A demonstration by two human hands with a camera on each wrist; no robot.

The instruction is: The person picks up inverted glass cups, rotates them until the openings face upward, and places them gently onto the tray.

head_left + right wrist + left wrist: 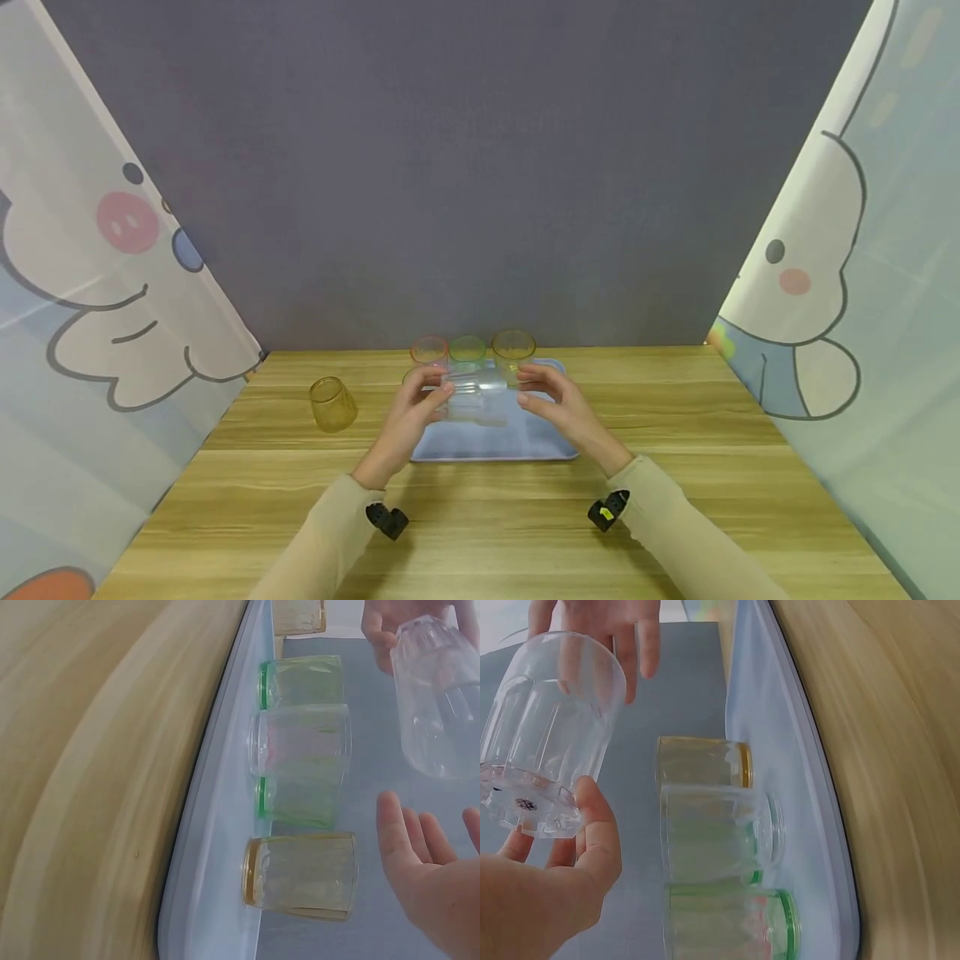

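Observation:
My left hand (408, 412) grips a clear fluted cup (551, 731) around its base. The cup lies tilted above the tray, its mouth toward my right hand (562, 410). That hand is held with loosely bent fingers just off the rim, holding nothing. Below, on the pale blue tray (532, 437), stand another clear cup (712, 832), a green cup (727, 922) and an amber cup (304, 874). A pink-rimmed cup (430, 348) and another green cup (467, 348) show at the tray's back, partly hidden by my left hand and the held cup.
Apart from the tray, an amber cup (333, 406) stands on the wooden table (480, 525) at the left. A grey panel (480, 183) rises behind the table. Printed cartoon curtains (82, 275) hang at both sides.

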